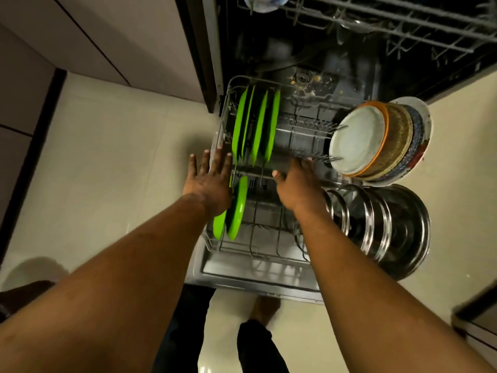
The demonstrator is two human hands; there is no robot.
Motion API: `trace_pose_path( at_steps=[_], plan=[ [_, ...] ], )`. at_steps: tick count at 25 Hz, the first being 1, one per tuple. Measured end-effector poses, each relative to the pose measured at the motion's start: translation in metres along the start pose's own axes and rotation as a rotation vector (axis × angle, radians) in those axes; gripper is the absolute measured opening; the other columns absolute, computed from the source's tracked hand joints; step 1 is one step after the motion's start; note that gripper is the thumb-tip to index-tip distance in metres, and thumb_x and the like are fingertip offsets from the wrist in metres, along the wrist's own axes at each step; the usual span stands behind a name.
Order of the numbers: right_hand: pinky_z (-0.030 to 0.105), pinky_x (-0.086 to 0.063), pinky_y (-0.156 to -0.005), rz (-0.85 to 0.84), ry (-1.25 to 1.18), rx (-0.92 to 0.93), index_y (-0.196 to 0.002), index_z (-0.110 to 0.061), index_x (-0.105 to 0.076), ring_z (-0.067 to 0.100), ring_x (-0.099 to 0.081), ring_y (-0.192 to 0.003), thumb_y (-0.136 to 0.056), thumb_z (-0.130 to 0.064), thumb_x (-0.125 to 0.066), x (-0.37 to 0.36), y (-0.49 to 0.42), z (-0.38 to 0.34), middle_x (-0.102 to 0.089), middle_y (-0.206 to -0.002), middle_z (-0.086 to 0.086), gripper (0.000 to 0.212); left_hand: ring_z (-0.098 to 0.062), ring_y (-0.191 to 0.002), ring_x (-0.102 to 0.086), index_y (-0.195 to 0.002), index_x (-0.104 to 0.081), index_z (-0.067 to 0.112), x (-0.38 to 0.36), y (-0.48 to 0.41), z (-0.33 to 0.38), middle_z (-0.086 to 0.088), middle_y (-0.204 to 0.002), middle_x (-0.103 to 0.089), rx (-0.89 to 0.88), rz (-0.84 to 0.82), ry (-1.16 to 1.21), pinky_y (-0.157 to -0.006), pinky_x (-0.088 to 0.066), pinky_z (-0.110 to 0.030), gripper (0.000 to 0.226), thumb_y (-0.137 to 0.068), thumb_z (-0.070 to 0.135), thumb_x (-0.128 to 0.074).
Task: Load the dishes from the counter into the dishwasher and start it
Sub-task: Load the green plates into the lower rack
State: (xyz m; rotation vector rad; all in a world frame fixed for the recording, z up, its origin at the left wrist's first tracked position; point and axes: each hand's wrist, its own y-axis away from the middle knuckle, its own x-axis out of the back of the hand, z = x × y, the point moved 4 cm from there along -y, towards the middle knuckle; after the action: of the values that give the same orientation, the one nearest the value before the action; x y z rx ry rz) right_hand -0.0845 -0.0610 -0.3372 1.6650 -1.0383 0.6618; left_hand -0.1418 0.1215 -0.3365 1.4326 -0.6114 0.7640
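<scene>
**kitchenlurker:** standing right by the dishwasher (336,63), what do you want to know?

**rackfan:** where are the dishes? and what are the hands doing?

**kitchenlurker:** The door (242,275) is down flat and the lower rack (228,103) is pulled out over it. There's a row of green plates (255,127) on edge along the rack's back left, and two more green plates (236,208) on edge in the front left. On the right side at the back, a stack of ceramic plates (357,138) leans on its edge, pale one facing in, an orange rim behind it and patterned ones behind that. In front of those there's a bunch of steel plates (403,230), also on edge.

**rackfan:** and the hands?

**kitchenlurker:** The left hand (211,181) has a wide grip, fingers spread flat and holding nothing. It's over the rack's left rim, just beside the back green plates, with its wrist above the front two. The right hand (295,181) is down in the middle of the rack with its fingers curled by the wire tines (317,157). Honestly can't tell if its grip is actually around a wire or just resting there.

**rackfan:** anything up top?

**kitchenlurker:** The upper rack (376,20) is slid out too, with a pale bowl (266,4) at its left end. There are food crumbs around the filter (304,76) on the tub floor.
</scene>
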Motion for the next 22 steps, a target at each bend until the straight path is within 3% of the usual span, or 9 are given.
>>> trace_pose_path(
  at_steps=[6, 12, 18, 22],
  plan=[
    [0.043, -0.023, -0.117, 0.011, 0.109, 0.131, -0.144, -0.004, -0.036, 0.032, -0.021, -0.145, -0.098, -0.039, -0.049, -0.003, 0.076, 0.043, -0.037, -0.150, 0.015, 0.059, -0.033, -0.150, 0.014, -0.155, 0.015, 0.013, -0.047, 0.080, 0.042, -0.012, -0.162, 0.020, 0.082, 0.033, 0.001, -0.119, 0.007, -0.055, 0.074, -0.103, 0.039, -0.031],
    [0.041, -0.023, -0.117, 0.015, 0.099, 0.136, -0.145, -0.008, -0.036, 0.028, -0.019, -0.146, -0.098, -0.038, -0.049, -0.012, 0.132, 0.080, -0.034, -0.152, 0.012, 0.057, -0.034, -0.149, 0.016, -0.154, 0.016, 0.014, -0.103, 0.142, 0.076, -0.012, -0.161, 0.022, 0.053, 0.013, -0.054, -0.119, 0.008, -0.053, 0.072, -0.104, 0.042, -0.027],
    [0.039, -0.017, -0.118, 0.033, 0.162, 0.133, -0.148, -0.009, -0.029, 0.026, -0.014, -0.148, -0.100, -0.035, -0.047, -0.029, 0.179, 0.110, -0.029, -0.156, 0.009, 0.057, -0.032, -0.149, 0.019, -0.153, 0.019, 0.013, -0.149, 0.162, 0.105, -0.012, -0.160, 0.024, -0.006, 0.046, -0.066, -0.118, 0.011, -0.048, 0.073, -0.104, 0.040, -0.027],
    [0.041, -0.017, -0.121, 0.136, 0.182, 0.103, -0.150, -0.010, -0.027, 0.026, -0.019, -0.147, -0.100, -0.031, -0.048, -0.070, 0.214, 0.140, -0.029, -0.156, 0.011, 0.058, -0.032, -0.148, 0.021, -0.152, 0.022, 0.011, -0.185, 0.159, 0.118, -0.013, -0.159, 0.027, -0.031, 0.050, -0.032, -0.120, 0.009, -0.047, 0.074, -0.104, 0.039, -0.028]
  ],
)
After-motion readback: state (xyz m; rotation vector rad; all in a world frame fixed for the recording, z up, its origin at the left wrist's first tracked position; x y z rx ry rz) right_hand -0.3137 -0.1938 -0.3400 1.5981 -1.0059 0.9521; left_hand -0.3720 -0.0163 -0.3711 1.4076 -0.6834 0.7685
